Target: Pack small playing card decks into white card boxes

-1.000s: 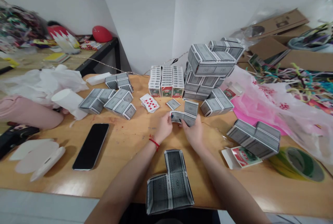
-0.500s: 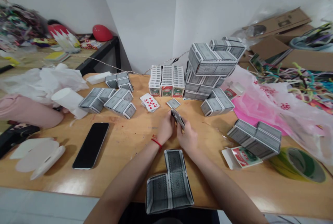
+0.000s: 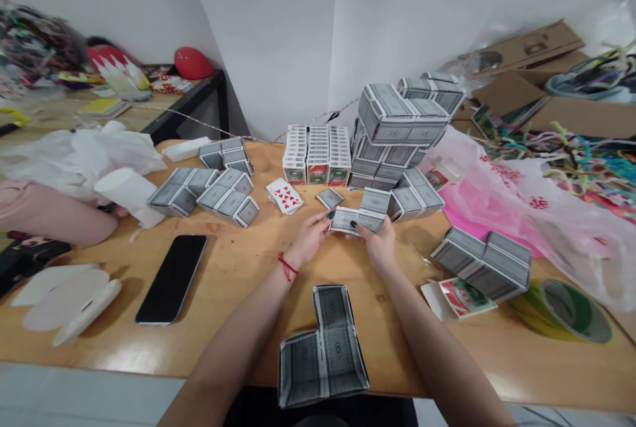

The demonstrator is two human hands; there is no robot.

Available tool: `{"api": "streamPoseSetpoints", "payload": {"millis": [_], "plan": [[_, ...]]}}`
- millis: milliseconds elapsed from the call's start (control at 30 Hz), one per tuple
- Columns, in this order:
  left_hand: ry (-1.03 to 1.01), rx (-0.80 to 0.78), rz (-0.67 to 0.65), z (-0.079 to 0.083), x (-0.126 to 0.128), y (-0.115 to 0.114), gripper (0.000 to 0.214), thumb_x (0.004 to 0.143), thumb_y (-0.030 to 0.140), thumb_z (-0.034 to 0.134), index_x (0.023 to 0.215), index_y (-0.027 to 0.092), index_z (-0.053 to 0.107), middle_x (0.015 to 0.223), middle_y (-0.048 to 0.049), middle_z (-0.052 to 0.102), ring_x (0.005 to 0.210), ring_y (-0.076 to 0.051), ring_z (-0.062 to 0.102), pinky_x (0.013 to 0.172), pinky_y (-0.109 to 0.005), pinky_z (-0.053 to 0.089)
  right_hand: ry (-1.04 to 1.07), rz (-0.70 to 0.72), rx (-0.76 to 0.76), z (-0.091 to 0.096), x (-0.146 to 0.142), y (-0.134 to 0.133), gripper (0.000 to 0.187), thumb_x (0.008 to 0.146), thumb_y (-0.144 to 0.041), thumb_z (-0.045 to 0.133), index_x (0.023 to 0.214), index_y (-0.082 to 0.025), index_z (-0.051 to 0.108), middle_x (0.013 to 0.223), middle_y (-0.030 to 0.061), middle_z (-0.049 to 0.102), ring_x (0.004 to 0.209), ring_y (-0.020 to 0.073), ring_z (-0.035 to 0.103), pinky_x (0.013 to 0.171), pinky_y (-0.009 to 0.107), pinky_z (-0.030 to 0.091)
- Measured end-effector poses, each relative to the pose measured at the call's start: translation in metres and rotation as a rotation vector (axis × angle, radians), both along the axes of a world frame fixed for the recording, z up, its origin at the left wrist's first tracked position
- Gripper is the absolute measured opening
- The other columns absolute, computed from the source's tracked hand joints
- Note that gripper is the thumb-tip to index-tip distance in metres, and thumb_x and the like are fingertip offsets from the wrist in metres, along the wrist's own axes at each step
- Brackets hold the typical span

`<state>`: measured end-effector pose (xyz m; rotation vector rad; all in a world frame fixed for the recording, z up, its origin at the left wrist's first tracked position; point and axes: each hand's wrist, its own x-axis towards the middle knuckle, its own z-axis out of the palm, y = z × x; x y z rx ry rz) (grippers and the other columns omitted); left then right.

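Note:
An L-shaped panel of grey-backed playing cards [image 3: 375,200] is held up between both hands. My left hand [image 3: 309,239] pinches its left end, and my right hand [image 3: 380,245] grips its right part with the thumb on the front. Below them, at the table's near edge, sits an open L-shaped box of cards [image 3: 342,347], its inner walls showing. Just beyond my hands lies a small face-down card stack [image 3: 330,198]. To its left is a face-up pile of playing cards [image 3: 285,195] with hearts on top.
Card decks in boxes [image 3: 318,155] stand in rows at the back, beside a tall stack of card blocks [image 3: 402,122]. More card blocks [image 3: 228,196] lie left and right. A phone [image 3: 171,279] is at left; an opened card box [image 3: 467,298] and tape roll [image 3: 561,308] are at right.
The card panel has turned from edge-on to facing me, showing its L shape. My right hand has moved right and slightly up; my left hand has shifted slightly left.

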<state>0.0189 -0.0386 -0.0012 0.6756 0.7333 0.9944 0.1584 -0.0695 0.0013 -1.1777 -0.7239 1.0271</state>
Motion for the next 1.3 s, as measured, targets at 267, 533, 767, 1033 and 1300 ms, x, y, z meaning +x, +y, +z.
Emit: {"api": "streamPoseSetpoints", "payload": {"millis": [267,533,767,1033,1300], "plan": [[-0.022,-0.081,-0.216,0.005,-0.014,0.003,0.021,0.063,0.018,0.069,0.082,0.012,0.066,0.083,-0.0067,0.066,0.079,-0.013,0.058,0.079,-0.025,0.042,0.063,0.106,-0.001,0.000,-0.003,-0.004,0.049,0.052,-0.027,0.074,0.092,-0.022,0.045,0.088,0.0007,0.063,0.070,0.0178,0.062,0.050,0.031,0.056],[0.228,0.042,0.033,0.005,-0.002,0.001,0.012,0.062,0.023,0.065,0.066,0.012,0.062,0.061,0.0003,0.057,0.062,-0.010,0.050,0.064,-0.022,0.036,0.019,0.098,0.018,-0.003,-0.006,-0.006,0.046,0.056,-0.027,0.071,0.093,-0.022,0.044,0.089,0.0014,0.063,0.069,0.0179,0.063,0.052,0.033,0.056],[0.710,0.404,0.292,-0.005,0.004,-0.002,0.024,0.076,0.029,0.051,0.055,0.017,0.048,0.054,0.0020,0.044,0.053,-0.010,0.037,0.053,-0.024,0.024,0.046,0.181,-0.063,0.000,-0.016,-0.009,0.050,0.058,-0.031,0.071,0.095,-0.023,0.038,0.072,-0.0005,0.064,0.052,0.0180,0.063,0.045,0.032,0.055],[0.984,0.514,0.283,-0.005,0.002,-0.001,0.038,0.085,0.037,0.034,0.053,0.017,0.039,0.049,0.0030,0.039,0.047,-0.009,0.035,0.048,-0.024,0.022,0.133,0.227,-0.066,0.002,-0.018,-0.009,0.050,0.056,-0.028,0.074,0.090,-0.023,0.039,0.069,-0.0023,0.065,0.045,0.0159,0.062,0.042,0.027,0.054],[0.975,0.635,0.230,-0.008,0.003,-0.005,0.034,0.088,0.035,0.028,0.064,0.016,0.042,0.056,0.0014,0.046,0.051,-0.009,0.041,0.049,-0.022,0.029,0.204,0.199,-0.034,0.002,-0.016,-0.007,0.042,0.055,-0.022,0.074,0.086,-0.022,0.046,0.065,-0.0029,0.065,0.043,0.0155,0.060,0.038,0.026,0.051]]}}
